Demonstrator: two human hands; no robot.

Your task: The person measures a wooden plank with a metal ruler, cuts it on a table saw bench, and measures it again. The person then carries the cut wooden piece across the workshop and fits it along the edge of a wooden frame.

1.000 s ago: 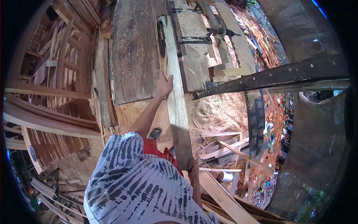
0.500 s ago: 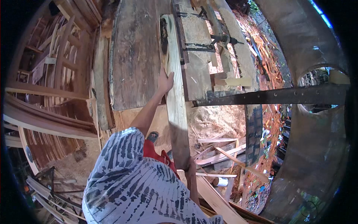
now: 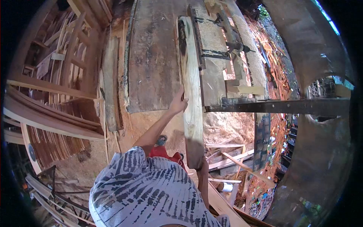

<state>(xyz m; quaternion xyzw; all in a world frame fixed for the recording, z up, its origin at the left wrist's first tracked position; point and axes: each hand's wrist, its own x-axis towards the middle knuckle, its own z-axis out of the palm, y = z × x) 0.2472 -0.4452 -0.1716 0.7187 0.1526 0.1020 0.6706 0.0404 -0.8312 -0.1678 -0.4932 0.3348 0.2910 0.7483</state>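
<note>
A long wooden plank (image 3: pixel 193 87), pale with a dark stained patch at its far left edge, lies lengthwise on the worn work table (image 3: pixel 151 64). Its near end sticks out past the table's front edge towards my body. My left hand (image 3: pixel 179 102) grips the plank's left edge close to the table front, thumb apart and the other fingers partly hidden. At the darker near end, my right hand (image 3: pixel 203 165) holds the right corner, its fingers mostly hidden by the wood. Along the plank's right side runs a dark straight bar (image 3: pixel 196 38).
A spindle-like metal fitting (image 3: pixel 237 46) is set in the table's right part. A dark beam (image 3: pixel 272 106) crosses to a large brown panel (image 3: pixel 314 159) at right. Wood offcuts (image 3: pixel 236 160) litter the ground below. Wooden frames (image 3: pixel 56 89) stand at left, beside another board (image 3: pixel 110 83).
My left hand has slid back along the plank's edge towards me. My view has shifted, so the table and plank appear farther right. My right hand stays at the near end.
</note>
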